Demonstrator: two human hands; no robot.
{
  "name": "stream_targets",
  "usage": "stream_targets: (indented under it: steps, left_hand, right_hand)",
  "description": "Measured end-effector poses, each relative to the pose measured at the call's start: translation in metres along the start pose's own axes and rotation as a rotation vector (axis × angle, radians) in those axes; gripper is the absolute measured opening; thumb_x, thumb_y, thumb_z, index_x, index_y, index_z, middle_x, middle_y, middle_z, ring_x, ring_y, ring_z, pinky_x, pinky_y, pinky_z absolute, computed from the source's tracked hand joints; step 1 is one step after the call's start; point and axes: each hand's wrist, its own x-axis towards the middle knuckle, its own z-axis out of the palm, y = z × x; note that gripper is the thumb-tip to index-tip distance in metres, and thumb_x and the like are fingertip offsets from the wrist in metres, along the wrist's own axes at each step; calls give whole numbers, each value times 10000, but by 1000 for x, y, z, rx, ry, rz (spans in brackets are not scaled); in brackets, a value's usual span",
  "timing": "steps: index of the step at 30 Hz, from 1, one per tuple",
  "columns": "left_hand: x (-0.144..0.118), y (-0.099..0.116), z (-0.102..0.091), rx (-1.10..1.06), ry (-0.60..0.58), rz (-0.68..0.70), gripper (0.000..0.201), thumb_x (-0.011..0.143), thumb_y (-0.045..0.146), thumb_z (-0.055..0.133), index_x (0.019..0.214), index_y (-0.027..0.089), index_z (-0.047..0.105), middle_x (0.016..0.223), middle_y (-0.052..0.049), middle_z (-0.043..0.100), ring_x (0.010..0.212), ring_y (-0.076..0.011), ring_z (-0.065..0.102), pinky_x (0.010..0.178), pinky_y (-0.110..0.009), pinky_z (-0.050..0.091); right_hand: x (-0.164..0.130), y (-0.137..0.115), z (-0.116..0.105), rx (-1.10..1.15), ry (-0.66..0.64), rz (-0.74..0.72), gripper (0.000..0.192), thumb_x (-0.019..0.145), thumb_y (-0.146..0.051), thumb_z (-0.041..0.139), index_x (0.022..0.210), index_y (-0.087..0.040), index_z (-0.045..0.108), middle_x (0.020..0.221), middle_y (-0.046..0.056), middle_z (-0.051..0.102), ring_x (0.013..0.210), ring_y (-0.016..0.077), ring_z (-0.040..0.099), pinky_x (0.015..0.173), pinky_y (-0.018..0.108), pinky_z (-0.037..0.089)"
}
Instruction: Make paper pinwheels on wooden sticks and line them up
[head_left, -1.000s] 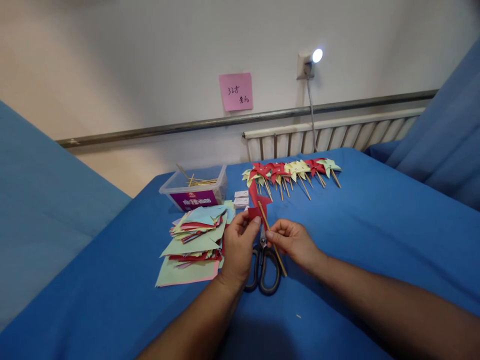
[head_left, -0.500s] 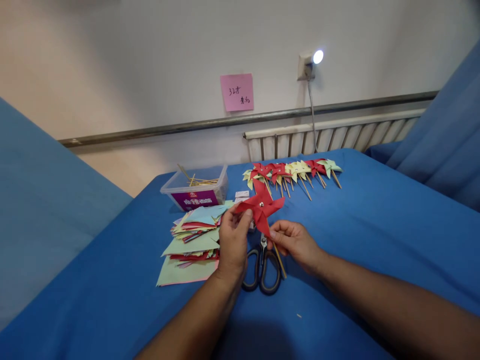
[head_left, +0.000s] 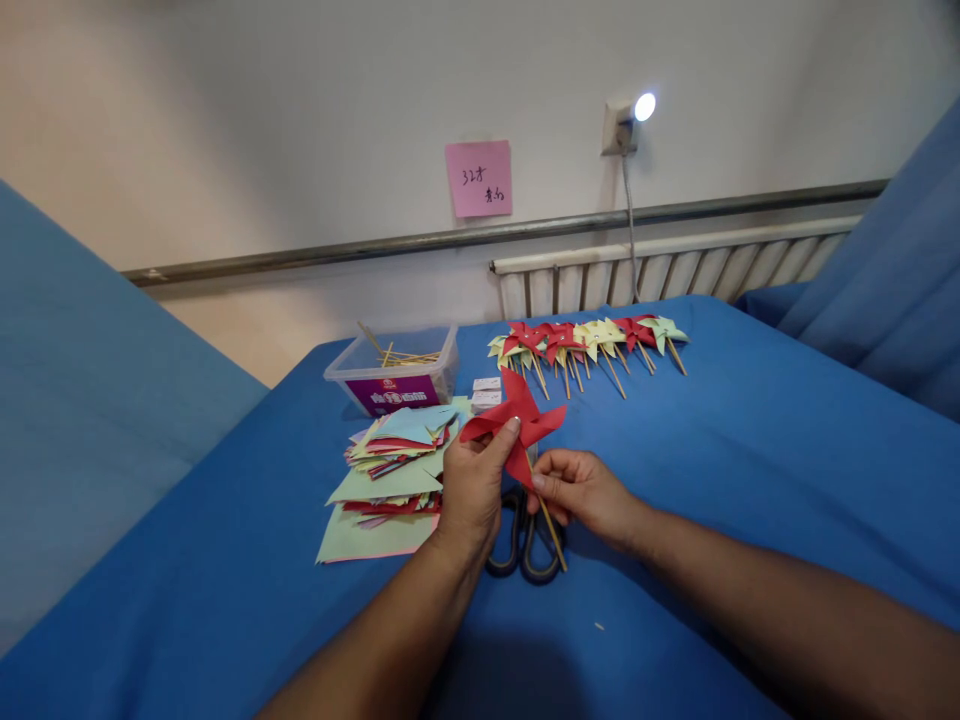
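Observation:
A red paper pinwheel [head_left: 531, 425] on a thin wooden stick [head_left: 553, 530] is held up between my two hands. My left hand [head_left: 480, 475] is closed on its left side, with the thumb pressed on the middle over the pin. Below the blades, my right hand [head_left: 577, 490] pinches the stick near its upper part. Behind and under the stick, scissors [head_left: 541, 560] with dark handles lie on the blue cloth; their blades are mostly hidden. Stacks of coloured paper [head_left: 382, 490] lie just left of my left hand.
A clear plastic box [head_left: 390, 375] with wooden sticks stands at the back left. Small white boxes [head_left: 486, 393] sit beside it. Several finished pinwheels [head_left: 592, 340] lie in a row at the back. A radiator [head_left: 675, 265] runs along the wall behind the blue-covered table [head_left: 750, 480].
My left thumb has moved from the blade's edge onto the pinwheel's centre. The pinwheel and its stick have tilted slightly, with the right hand a little lower on them.

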Motion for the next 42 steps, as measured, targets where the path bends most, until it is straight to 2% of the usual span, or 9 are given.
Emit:
stream_targets:
  steps: [13,20,23,27,29,32,34,38,42]
  left_hand:
    - [0,5,2,-26,10,-150,222,597,253,812,762,133,722,686,-8,689,600,-116,586,636,-244,460]
    - [1,2,-1,-59,52,-151,200,587,224,809,723,130,696,677,2,680,606,-111,592,651,-246,467]
    - [3,2,-2,-90,12,-196,216,590,231,810,743,124,701,687,-15,690,603,-122,606,650,-258,483]
    - [5,2,-2,-110,-64,-329,253,612,248,802,803,105,720,733,-70,720,630,-160,644,664,-287,513]
    - [4,0,-2,-106,-95,-378,254,633,240,791,832,96,726,761,-91,731,657,-172,659,692,-292,522]
    - [0,-2,0,-106,-184,-408,291,665,226,775,924,101,730,859,-110,743,739,-181,679,767,-289,521]
    - [-3,-3,1,-96,-236,-417,301,670,227,777,944,114,730,893,-106,743,776,-178,682,790,-274,514]
    - [-7,-4,3,-64,-260,-424,264,669,241,778,906,134,733,867,-93,738,788,-177,682,776,-269,516]
    - [-6,-4,3,-68,-251,-403,238,674,249,773,887,150,737,854,-91,737,786,-188,679,783,-290,519]
  right_hand:
    - [-2,0,0,32,-71,52,373,759,-522,691,750,-175,556,659,3,675,420,63,462,420,204,312]
    - [-1,3,-4,57,-112,39,334,775,-481,695,747,-174,566,646,-6,660,430,62,468,434,202,312]
    - [3,3,-8,103,-73,49,331,769,-485,695,772,-166,607,674,6,663,436,63,478,436,210,319]
    - [11,-4,-20,294,192,7,290,768,-448,705,829,-173,638,668,-9,637,469,68,484,448,208,339]
    - [14,-9,-27,377,271,7,263,767,-424,721,827,-182,635,653,-30,609,496,68,489,479,201,369]
    - [15,-14,-32,429,255,24,276,748,-423,746,821,-184,629,778,-5,650,626,95,567,599,224,457]
    - [14,-14,-32,445,224,30,290,718,-414,777,793,-182,620,790,0,655,672,109,585,649,239,479]
    - [12,-12,-28,456,193,60,308,669,-393,821,766,-176,626,703,-18,635,589,94,550,585,221,453]
    - [11,-13,-32,449,139,58,353,692,-467,788,852,-181,658,772,4,671,638,113,587,605,239,468]
